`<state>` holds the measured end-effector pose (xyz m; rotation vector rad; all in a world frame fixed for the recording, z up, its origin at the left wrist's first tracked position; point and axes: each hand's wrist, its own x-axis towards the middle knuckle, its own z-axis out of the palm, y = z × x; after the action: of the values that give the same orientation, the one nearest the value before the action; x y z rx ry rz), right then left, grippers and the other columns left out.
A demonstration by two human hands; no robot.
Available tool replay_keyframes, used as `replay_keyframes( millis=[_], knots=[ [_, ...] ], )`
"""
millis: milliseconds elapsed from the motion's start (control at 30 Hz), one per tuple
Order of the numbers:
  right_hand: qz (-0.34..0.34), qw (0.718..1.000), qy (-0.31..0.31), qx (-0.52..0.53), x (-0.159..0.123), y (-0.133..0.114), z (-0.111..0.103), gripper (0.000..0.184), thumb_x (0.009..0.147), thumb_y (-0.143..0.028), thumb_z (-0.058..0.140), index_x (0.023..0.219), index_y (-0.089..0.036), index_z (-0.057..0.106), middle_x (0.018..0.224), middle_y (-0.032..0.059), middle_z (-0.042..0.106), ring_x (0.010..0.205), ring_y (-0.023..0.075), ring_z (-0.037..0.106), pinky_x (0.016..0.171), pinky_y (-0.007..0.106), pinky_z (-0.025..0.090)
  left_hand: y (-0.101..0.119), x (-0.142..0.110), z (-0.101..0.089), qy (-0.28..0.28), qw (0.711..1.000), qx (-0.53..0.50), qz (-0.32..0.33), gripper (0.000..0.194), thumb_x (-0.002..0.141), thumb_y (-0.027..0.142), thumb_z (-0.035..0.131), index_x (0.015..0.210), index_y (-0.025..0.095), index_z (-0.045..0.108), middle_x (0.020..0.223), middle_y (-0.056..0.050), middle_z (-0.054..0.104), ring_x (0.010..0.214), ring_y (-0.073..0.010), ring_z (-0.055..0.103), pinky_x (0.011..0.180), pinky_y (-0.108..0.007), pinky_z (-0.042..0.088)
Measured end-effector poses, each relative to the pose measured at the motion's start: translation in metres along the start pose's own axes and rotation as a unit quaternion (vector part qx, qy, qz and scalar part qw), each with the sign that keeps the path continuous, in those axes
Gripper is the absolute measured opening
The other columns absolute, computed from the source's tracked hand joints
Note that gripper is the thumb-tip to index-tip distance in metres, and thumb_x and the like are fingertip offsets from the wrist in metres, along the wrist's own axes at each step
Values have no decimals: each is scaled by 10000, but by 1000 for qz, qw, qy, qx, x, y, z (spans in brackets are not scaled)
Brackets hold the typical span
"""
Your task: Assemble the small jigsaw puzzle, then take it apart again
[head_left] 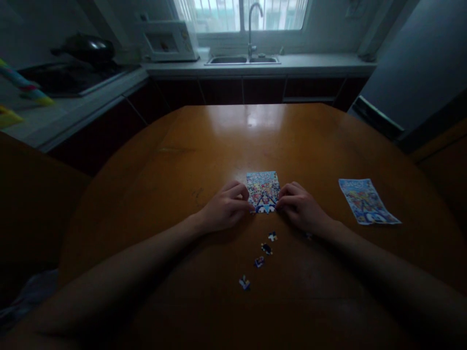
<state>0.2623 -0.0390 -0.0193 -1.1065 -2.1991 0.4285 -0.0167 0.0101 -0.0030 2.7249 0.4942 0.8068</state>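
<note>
Puzzle (263, 187) held at both sides on the table (204, 146)

The small, colourful puzzle lies flat near the middle of the brown table, its lower edge notched. The left hand (226, 206) is at its left side, thumb by the lower left corner; the right hand (301, 206) is at the right side, thumb by the lower right corner. Fingers on both hands are bent and narrow against the edges, but I cannot tell whether they pinch the puzzle.

Four loose pieces (266, 249) run in a slanting line nearer the person, apart from one another. Another small piece (309, 236) shows beside the right wrist, partly hidden. Well to the right lies a printed sheet (367, 199) with a similar picture. Beyond the table stand a sink (229, 60), a faucet (250, 29) and a white microwave (168, 41).
</note>
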Motion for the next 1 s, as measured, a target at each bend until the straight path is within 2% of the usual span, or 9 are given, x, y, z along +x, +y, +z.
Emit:
replay_keyframes(
  millis=[167, 300, 400, 500, 600, 733, 1000],
  knots=[
    [-9, 1000, 14, -14, 1, -9, -3, 219, 856, -39, 578, 818, -191, 733, 920, 85, 633, 923, 230, 539, 793, 377, 475, 0, 1, -2, -56, 998, -14, -10, 227, 940, 137, 568, 947, 227, 776, 934, -70, 606, 924, -198, 534, 830, -338, 467],
    [-81, 996, 39, -19, -8, -50, -5, 218, 876, -51, 567, 992, -166, 712, 961, 92, 627, 913, 224, 529, 785, 369, 462, -2, 0, -1, -66, 998, -16, -14, 213, 929, 129, 574, 959, 223, 762, 974, -69, 619, 959, -202, 545, 866, -346, 474],
    [-145, 989, -24, -17, -21, -87, 5, 140, 919, -137, 604, 1027, -157, 691, 944, 75, 633, 856, 205, 511, 751, 357, 427, -2, -1, 1, -65, 998, -10, -17, 207, 919, 118, 573, 986, 210, 745, 1019, -76, 630, 1003, -210, 555, 911, -359, 483],
    [-173, 982, -77, -29, -31, -106, 20, 142, 981, -261, 595, 1062, -185, 684, 946, 62, 646, 850, 198, 516, 740, 352, 398, 0, 1, 2, -61, 998, -8, -15, 237, 934, 114, 547, 1063, 205, 723, 1068, -87, 645, 1055, -218, 564, 958, -377, 487],
    [-184, 974, -125, -48, -33, -108, 36, 207, 1007, -370, 565, 1087, -213, 675, 1006, 70, 656, 896, 216, 515, 769, 369, 387, 1, 2, 2, -58, 998, -15, -8, 240, 934, 108, 551, 1080, 212, 710, 1089, -85, 660, 1082, -219, 569, 978, -381, 493],
    [-213, 962, -160, -61, -34, -103, 47, 151, 1015, -317, 559, 1011, -212, 668, 962, 47, 654, 878, 215, 489, 771, 379, 369, 0, 2, 2, -53, 998, -21, -6, 239, 928, 106, 575, 1081, 226, 713, 1089, -77, 671, 1092, -219, 574, 995, -388, 493],
    [-168, 958, -224, -66, -32, -112, 39, 122, 1007, -284, 567, 1017, -179, 627, 1022, 69, 645, 930, 232, 488, 810, 380, 379, -3, 2, 3, -49, 999, -16, -8, 256, 939, 110, 560, 1114, 221, 712, 1095, -83, 674, 1083, -218, 580, 981, -390, 491]
  ],
)
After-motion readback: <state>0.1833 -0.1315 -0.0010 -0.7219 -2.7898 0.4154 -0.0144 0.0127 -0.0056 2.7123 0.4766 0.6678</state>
